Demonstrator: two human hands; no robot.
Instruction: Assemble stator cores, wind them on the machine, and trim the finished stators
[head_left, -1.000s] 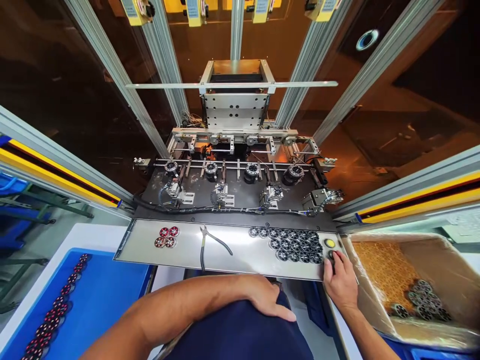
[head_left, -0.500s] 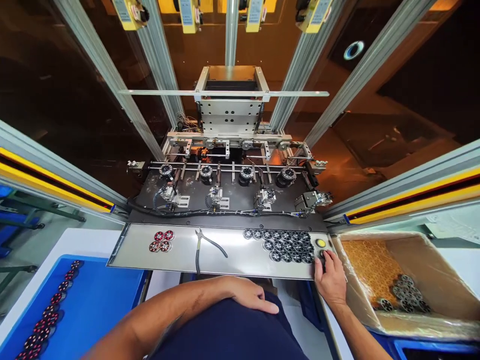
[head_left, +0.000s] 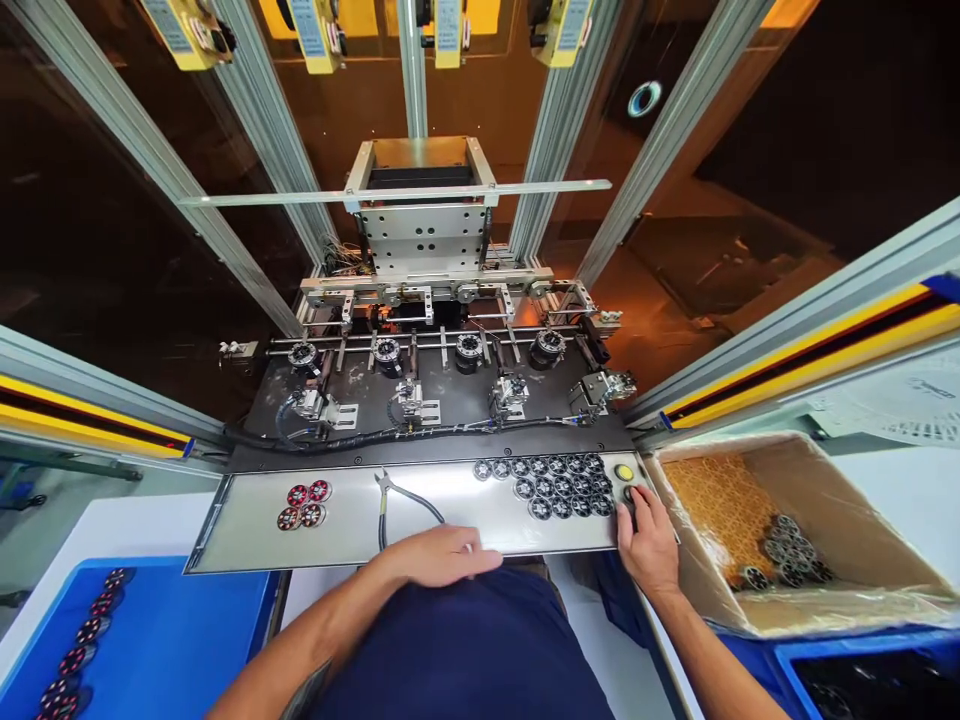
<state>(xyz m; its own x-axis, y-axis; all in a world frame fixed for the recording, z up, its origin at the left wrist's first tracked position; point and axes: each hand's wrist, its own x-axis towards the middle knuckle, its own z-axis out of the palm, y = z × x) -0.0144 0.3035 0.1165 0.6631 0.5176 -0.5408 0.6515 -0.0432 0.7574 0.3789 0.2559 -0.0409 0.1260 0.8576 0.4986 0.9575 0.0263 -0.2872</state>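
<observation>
My right hand (head_left: 646, 541) rests at the right end of the steel shelf (head_left: 247, 530), its fingertips on a dark button just below a yellow button (head_left: 623, 472); the fingers are curled down onto it. My left hand (head_left: 441, 555) lies flat, fingers stretched out, at the shelf's front edge near the middle, holding nothing. Beside it lie pliers (head_left: 394, 500) with black handles. Several black-and-silver round parts (head_left: 559, 485) sit in a cluster left of my right hand. Several red wound parts (head_left: 304, 503) lie at the shelf's left.
Behind the shelf a machine bed (head_left: 442, 390) carries a row of fixtures with parts on them. A lined cardboard box (head_left: 780, 535) with more round parts stands at the right. A blue tray (head_left: 172, 640) with red parts is at lower left. Aluminium frame posts surround the machine.
My left hand has risen from my lap to the shelf's front edge. The view has shifted right and down. My right hand stays on the button.
</observation>
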